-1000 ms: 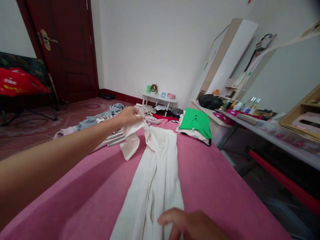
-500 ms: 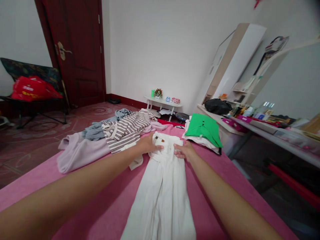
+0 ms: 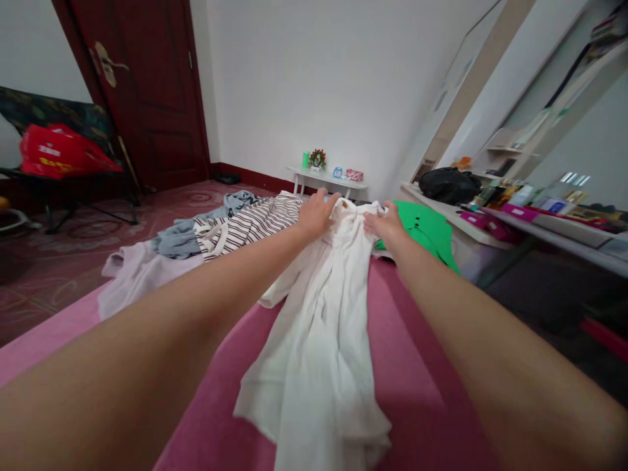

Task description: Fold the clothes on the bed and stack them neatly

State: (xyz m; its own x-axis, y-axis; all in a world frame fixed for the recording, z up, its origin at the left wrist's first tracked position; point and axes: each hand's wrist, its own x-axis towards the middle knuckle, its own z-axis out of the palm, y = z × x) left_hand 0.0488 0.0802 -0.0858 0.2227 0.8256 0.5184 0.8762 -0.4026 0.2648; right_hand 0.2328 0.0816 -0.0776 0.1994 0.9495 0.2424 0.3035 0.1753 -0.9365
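A long white garment (image 3: 324,327) stretches down the middle of the pink bed (image 3: 407,366). My left hand (image 3: 316,212) grips its top end on the left side, fingers closed on the cloth. On the right side of that same end my right hand (image 3: 387,226) is closed on the fabric too. The top of the garment is raised off the bed while its lower part drapes loosely toward me. Both arms reach far forward.
A striped top (image 3: 255,226), a lilac garment (image 3: 132,275) and a grey-blue one (image 3: 181,239) lie heaped at the left. A folded green shirt (image 3: 432,232) sits right of my hands. A cluttered desk (image 3: 540,226) runs along the right; a dark red door (image 3: 147,91) stands behind.
Both hands have closed on the garment's top end and lifted it off the bed. A second ago my right hand lay near its bottom end.
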